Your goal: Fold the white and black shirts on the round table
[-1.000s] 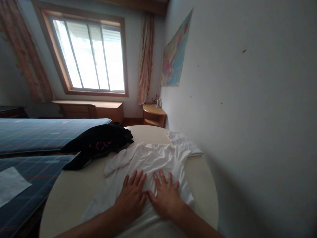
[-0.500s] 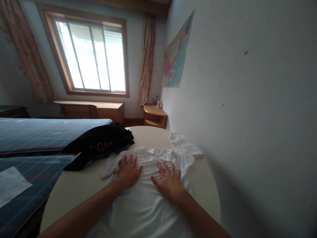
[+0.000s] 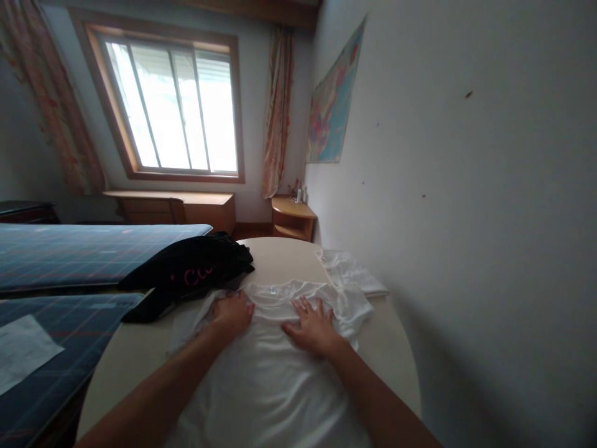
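Thin, soft cloth with a faint sheen and fine creases is seen in the white shirt point(image 3: 275, 386). The tabletop point(image 3: 280, 255) is finished smooth, with little gloss. Dull, matt cloth is shown by the black bundle point(image 3: 186, 258). The mattress point(image 3: 69, 249) is covered in smooth, slightly shiny material; the window frame point(image 3: 240, 124) is made of wood, and the wall point(image 3: 443, 143) is left matt.

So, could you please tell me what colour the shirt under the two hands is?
The shirt is white, best seen in the head view.

A bright window point(image 3: 173, 109) sits above a wooden desk point(image 3: 209, 200).
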{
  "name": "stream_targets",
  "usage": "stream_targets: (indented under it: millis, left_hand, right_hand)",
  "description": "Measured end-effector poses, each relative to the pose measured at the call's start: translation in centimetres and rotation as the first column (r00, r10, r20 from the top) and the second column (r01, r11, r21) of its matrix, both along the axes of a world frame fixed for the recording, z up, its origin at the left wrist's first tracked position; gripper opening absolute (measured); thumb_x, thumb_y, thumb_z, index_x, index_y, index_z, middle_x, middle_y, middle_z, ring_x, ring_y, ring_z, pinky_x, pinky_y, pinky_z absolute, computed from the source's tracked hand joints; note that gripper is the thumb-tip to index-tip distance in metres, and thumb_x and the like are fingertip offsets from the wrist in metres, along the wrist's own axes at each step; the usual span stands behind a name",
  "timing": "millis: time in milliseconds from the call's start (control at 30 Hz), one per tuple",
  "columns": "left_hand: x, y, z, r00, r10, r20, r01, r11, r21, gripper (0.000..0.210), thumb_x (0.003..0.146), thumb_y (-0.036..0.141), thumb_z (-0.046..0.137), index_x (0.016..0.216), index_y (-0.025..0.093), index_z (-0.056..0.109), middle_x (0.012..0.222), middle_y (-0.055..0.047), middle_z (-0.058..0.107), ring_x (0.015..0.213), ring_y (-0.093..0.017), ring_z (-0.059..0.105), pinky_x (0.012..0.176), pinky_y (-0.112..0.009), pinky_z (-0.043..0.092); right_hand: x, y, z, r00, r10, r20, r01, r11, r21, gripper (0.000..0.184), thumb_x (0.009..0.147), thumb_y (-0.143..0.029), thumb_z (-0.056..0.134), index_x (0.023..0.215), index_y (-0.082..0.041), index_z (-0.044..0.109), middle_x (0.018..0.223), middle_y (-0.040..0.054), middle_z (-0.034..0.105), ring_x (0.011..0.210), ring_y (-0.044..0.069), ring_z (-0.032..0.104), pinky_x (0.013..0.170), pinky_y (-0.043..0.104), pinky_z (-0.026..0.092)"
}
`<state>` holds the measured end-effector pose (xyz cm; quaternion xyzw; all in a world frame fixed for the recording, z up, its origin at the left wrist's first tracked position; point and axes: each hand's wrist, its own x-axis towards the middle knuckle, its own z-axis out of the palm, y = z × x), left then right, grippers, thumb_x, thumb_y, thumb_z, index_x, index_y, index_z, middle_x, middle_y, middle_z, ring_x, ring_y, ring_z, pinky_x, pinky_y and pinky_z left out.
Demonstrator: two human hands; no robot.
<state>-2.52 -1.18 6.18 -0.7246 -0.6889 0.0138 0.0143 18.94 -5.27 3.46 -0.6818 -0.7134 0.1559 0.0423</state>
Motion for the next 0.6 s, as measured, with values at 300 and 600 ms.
stream_targets:
  millis: [300, 600]
  left_hand:
    - [4.9, -0.5, -3.1, 0.94, -0.299, 0.163, 0.233, 0.915, 0.33, 0.042, 0.097, 0.025, 0.038, 0.135, 0.014, 0.05, 0.13, -0.016, 0.058, 0.12, -0.027, 0.053, 0.104, -0.041, 0.038]
    - [1.8, -3.6, -6.0, 0.966, -0.22, 0.139, 0.194, 0.965, 0.177, 0.06, 0.096, 0.045, 0.036, 0.15, 0.018, 0.036, 0.158, -0.014, 0.031, 0.146, -0.037, 0.022, 0.111, -0.059, 0.024]
  right_hand:
    - [-1.1, 1.5, -0.9, 0.999, 0.028, -0.041, -0.016, 0.963, 0.268, 0.065, 0.094, -0.064, 0.032, 0.148, -0.029, 0.04, 0.159, 0.0028, 0.032, 0.148, 0.033, 0.013, 0.117, 0.057, 0.003]
    - [-2.6, -3.0, -2.1, 1.0, -0.028, 0.0, 0.027, 0.977, 0.21, 0.07, 0.093, -0.066, 0.031, 0.151, -0.027, 0.035, 0.162, 0.0057, 0.022, 0.149, 0.037, 0.006, 0.115, 0.062, -0.001]
